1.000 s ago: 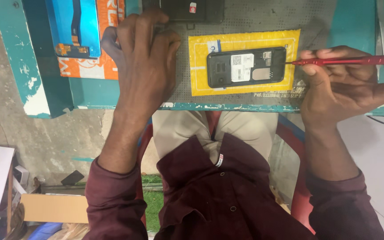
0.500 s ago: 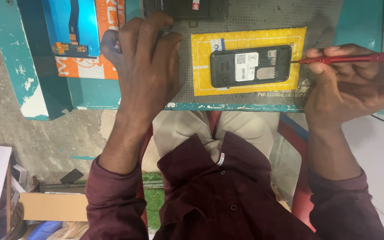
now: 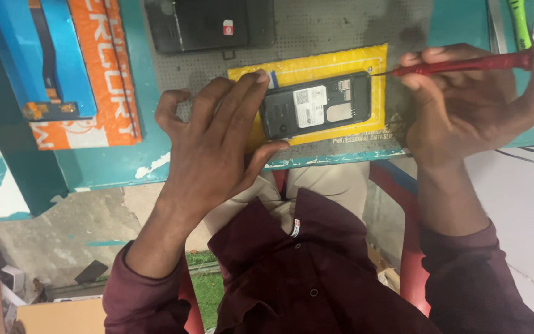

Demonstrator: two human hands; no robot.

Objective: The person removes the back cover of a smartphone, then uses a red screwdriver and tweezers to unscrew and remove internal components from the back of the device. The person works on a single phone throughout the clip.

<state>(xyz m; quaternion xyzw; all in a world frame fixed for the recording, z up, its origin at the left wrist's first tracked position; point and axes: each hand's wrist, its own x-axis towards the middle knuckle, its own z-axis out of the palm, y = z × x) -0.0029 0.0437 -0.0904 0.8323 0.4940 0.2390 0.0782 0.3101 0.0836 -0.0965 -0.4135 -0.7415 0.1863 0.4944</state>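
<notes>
1. Your left hand (image 3: 217, 145) lies flat, fingers spread, steadying the left end of the dark, opened, back-up phone (image 3: 316, 105) on the yellow rectangular mat (image 3: 316, 67) on the counter (image 3: 341, 28).
2. Your right hand (image 3: 465, 108) pinches the slim red screwdriver (image 3: 465, 64) in its grip, tip at the phone's upper right corner.
3. This looks like screw work; next, seat the tip squarely.
</notes>
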